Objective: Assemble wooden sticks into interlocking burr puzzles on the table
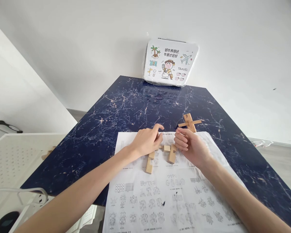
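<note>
Apparently closed case [171,63] beyond blocks [172,156]

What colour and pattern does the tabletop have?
Dark blue with pale, marble-like veining; the tabletop shows best in the head view.

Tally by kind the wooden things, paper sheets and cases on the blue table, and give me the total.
Wooden blocks between the hands: at least 3, part hidden
Crossed wooden assembly: 1
Printed sheet: 1
White case: 1
Total: at least 6
</note>
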`<action>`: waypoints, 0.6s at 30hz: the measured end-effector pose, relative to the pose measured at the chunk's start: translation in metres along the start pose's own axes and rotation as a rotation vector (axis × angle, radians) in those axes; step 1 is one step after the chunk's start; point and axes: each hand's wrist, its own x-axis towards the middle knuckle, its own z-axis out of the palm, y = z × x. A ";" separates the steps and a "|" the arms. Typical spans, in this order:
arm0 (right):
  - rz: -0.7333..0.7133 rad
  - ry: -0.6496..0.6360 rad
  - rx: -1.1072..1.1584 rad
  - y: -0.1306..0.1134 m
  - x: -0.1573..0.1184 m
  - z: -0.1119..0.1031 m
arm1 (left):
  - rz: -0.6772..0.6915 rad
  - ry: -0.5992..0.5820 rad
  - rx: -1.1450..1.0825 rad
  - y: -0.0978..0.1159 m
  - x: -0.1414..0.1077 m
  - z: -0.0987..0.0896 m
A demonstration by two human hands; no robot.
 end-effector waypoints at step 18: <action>0.026 -0.004 -0.018 -0.001 -0.005 0.005 | -0.010 -0.066 0.003 0.004 0.001 -0.004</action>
